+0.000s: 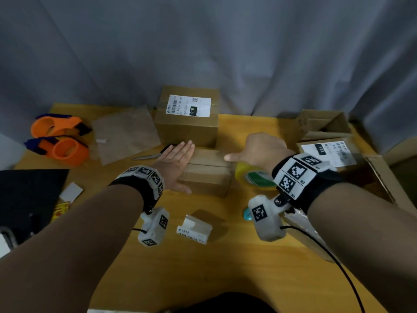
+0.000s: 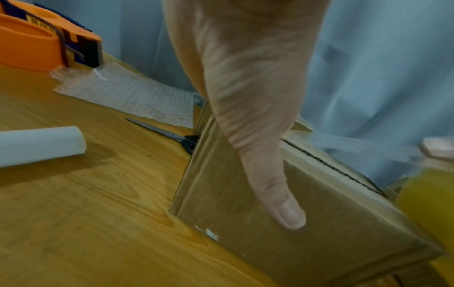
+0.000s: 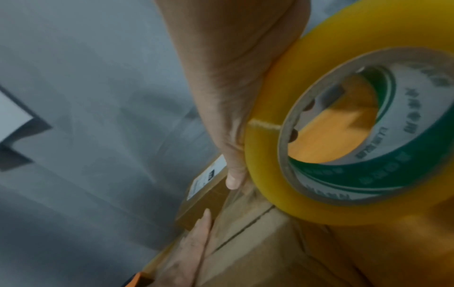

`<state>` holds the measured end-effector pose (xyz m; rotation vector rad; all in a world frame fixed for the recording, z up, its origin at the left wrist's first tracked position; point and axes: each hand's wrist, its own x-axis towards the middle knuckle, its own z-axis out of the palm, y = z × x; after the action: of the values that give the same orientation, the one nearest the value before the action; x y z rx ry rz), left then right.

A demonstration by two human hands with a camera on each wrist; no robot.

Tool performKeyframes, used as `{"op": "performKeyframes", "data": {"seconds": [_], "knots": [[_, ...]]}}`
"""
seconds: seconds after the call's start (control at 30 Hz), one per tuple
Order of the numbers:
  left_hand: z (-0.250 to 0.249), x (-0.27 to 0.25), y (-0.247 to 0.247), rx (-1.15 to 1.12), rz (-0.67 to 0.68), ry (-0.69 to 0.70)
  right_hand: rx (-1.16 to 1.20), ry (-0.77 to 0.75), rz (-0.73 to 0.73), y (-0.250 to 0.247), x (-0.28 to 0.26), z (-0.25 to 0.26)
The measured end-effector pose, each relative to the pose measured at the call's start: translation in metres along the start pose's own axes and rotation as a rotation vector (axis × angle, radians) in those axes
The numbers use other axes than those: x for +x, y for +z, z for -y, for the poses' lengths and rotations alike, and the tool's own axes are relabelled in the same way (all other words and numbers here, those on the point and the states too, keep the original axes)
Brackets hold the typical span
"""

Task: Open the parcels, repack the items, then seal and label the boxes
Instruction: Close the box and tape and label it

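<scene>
A small brown cardboard box with closed flaps lies mid-table. My left hand lies flat against its left end, fingers straight; in the left wrist view the thumb presses the box on its side face. My right hand grips a yellow tape roll at the box's right end. In the right wrist view the tape roll is in my right hand, and a clear tape strip runs from it onto the box top.
A larger labelled box stands just behind. An open carton and a labelled parcel sit at the right. Two orange tape dispensers, bubble wrap and scissors lie to the left. A label strip lies in front.
</scene>
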<state>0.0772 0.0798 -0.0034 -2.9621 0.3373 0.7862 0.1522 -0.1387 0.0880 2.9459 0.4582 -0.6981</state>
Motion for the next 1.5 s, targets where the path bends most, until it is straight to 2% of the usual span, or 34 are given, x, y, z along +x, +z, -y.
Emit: {"op": "performKeyframes", "data": {"seconds": [0.43, 0.7, 0.77, 0.87, 1.0, 1.17, 1.3, 1.5], "knots": [[-0.005, 0.001, -0.002, 0.058, 0.000, -0.041, 0.078, 0.015, 0.006, 0.034, 0.012, -0.010], [-0.012, -0.001, -0.005, 0.049, -0.008, -0.080, 0.013, 0.006, 0.057, 0.042, 0.024, -0.008], [-0.021, 0.001, -0.007, 0.049, -0.022, -0.091, -0.012, 0.002, 0.066, 0.041, 0.027, -0.007], [-0.057, 0.014, -0.011, 0.089, -0.037, -0.031, -0.025, 0.006, 0.077, 0.043, 0.028, -0.007], [-0.092, 0.037, -0.013, -0.015, -0.087, -0.031, 0.003, 0.038, 0.080, 0.049, 0.028, -0.013], [-0.076, 0.029, -0.009, -0.048, -0.180, -0.053, 0.038, -0.010, 0.032, 0.053, 0.024, -0.008], [-0.062, 0.011, -0.006, -0.117, -0.231, -0.082, 0.100, -0.118, -0.002, 0.057, 0.022, 0.006], [-0.013, -0.021, 0.014, -0.137, -0.265, -0.084, 0.433, -0.247, 0.127, 0.063, 0.030, 0.029]]}}
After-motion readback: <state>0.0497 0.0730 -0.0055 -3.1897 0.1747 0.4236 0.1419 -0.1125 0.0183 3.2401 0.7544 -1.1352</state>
